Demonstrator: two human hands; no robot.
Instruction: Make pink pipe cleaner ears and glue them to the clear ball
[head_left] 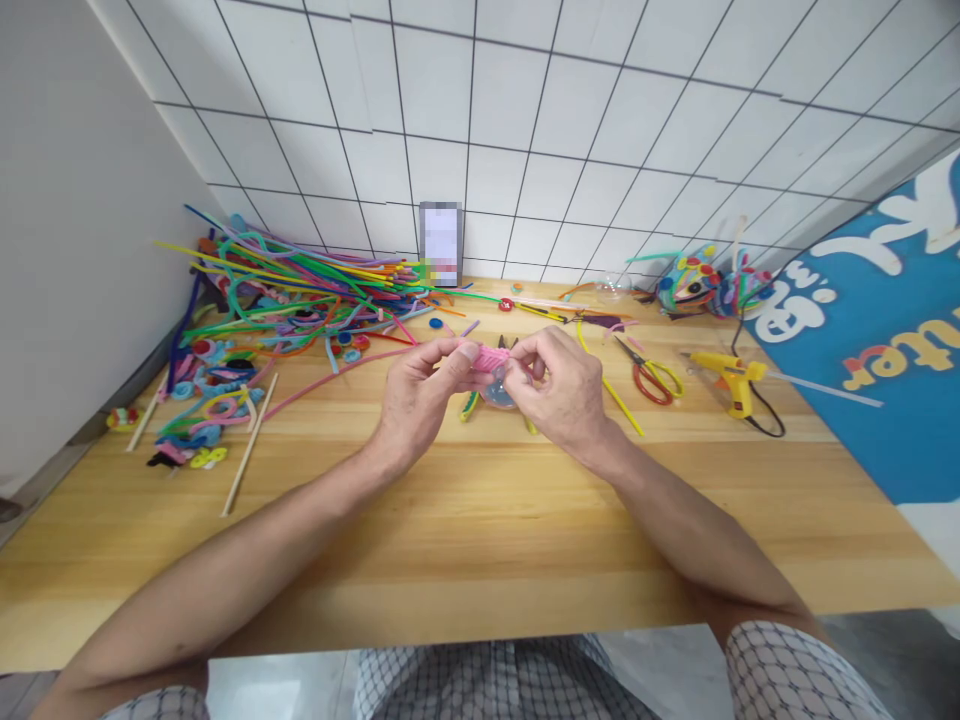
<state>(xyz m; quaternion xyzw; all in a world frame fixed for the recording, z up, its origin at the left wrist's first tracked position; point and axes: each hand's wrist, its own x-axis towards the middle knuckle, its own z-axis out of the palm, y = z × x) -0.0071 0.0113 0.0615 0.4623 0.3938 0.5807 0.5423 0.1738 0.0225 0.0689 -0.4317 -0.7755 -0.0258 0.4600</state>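
Observation:
Both my hands meet above the middle of the wooden table (480, 520). My left hand (420, 395) pinches a pink pipe cleaner (489, 357) that is coiled between the fingertips; its long tail (330, 378) trails left over the table. My right hand (559, 385) is closed on the same pink coil and on a small clear round piece (498, 393) under it. A green and yellow pipe cleaner bit (469, 405) lies just below the hands.
A big heap of coloured pipe cleaners (300, 290) fills the back left, with wooden sticks (251, 445) near it. Red-handled scissors (651, 375), a yellow glue gun (731, 378) and a colourful finished craft (697, 280) lie to the right. A phone (440, 243) leans on the tiled wall.

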